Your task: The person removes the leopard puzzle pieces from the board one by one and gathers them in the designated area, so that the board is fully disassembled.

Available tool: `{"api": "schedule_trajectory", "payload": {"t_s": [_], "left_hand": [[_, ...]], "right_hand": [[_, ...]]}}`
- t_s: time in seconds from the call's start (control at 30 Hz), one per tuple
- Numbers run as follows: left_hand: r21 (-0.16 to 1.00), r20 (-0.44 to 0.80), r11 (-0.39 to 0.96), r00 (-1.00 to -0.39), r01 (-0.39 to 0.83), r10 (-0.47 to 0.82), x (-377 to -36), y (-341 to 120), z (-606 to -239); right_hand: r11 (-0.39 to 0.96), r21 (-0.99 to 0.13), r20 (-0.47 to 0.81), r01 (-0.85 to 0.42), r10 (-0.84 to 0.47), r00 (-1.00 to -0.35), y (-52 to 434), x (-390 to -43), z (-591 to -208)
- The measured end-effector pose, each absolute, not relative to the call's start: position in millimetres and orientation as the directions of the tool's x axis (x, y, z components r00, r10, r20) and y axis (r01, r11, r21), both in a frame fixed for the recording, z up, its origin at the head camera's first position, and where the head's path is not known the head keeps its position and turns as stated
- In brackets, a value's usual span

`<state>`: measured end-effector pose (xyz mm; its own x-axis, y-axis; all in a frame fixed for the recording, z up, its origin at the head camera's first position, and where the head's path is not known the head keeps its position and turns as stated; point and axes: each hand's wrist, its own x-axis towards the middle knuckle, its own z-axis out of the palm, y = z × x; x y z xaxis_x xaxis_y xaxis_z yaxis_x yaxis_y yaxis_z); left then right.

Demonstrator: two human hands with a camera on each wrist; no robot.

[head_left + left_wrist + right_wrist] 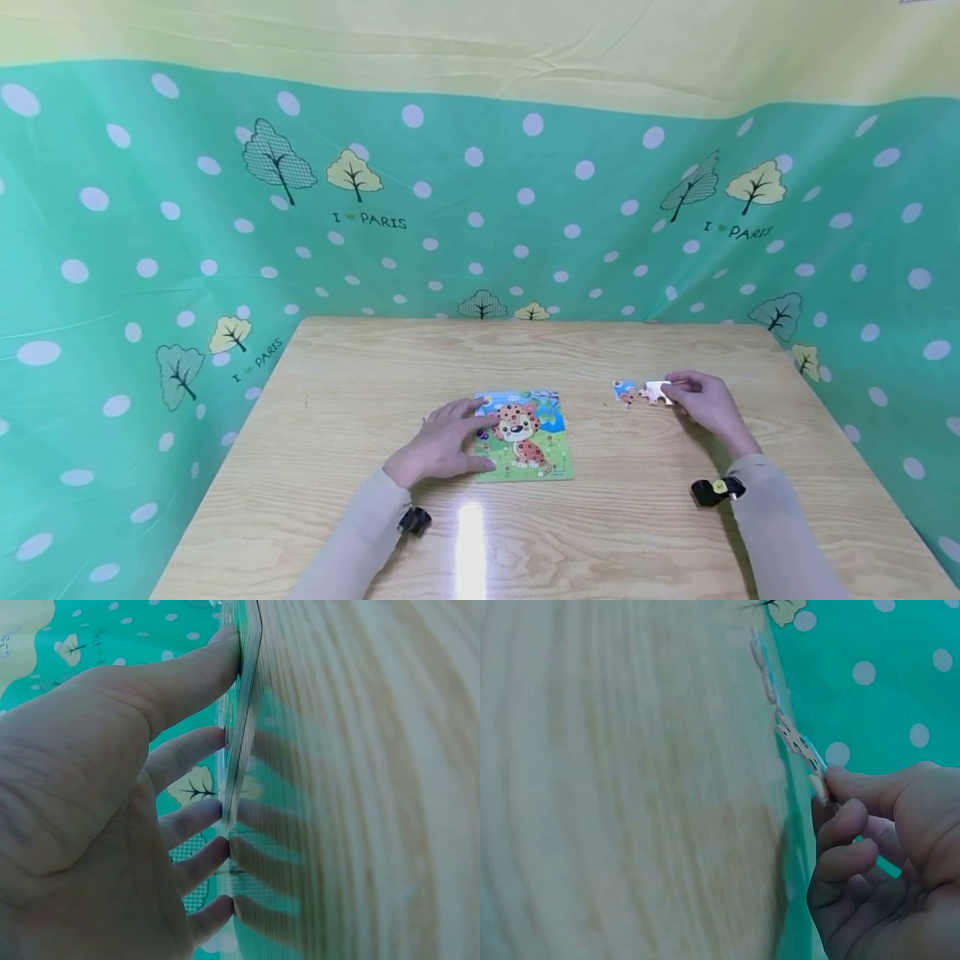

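Left hand point(442, 442) spread flat, fingers apart and straight, fingertips point(225, 637) pressing on the left edge of the colourful cardboard leopard puzzle board point(525, 437) in the middle of the pale wood-grain table point(360, 367). Right hand point(705, 402) off to the right, well apart from the board, thumb and forefinger pinched on the pale, face-down jigsaw piece point(657, 392), other fingers curled under. Just beside it, a second loose piece with blue on it point(625, 392), flat on the wood.

Best bet for lifting cleanly: keep the pinch on the piece's edge, tilt up rather than drag, mind the neighbouring piece. Worth flipping to check the picture side before carrying over. Left hand pressing down steady, so no sliding of the board.
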<state>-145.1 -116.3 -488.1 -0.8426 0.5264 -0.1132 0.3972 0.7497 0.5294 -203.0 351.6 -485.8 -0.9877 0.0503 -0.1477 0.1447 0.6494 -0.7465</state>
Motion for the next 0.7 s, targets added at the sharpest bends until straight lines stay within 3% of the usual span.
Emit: {"api": "schedule_trajectory", "payload": {"t_s": [0.17,0.7], "left_hand": [[0.529,-0.117,0.752,-0.843,0.394,0.525,-144.8,-116.0,-487.3],[0.520,-0.112,0.753,-0.841,0.405,0.529,-144.7,-115.5,-485.6]], "right_hand": [[0.718,-0.682,-0.126,0.141,0.074,-0.989,353.2,-204.1,-489.2],[0.738,-0.664,-0.089,0.119,0.080,-0.993,354.1,-209.6,-497.2]]}}
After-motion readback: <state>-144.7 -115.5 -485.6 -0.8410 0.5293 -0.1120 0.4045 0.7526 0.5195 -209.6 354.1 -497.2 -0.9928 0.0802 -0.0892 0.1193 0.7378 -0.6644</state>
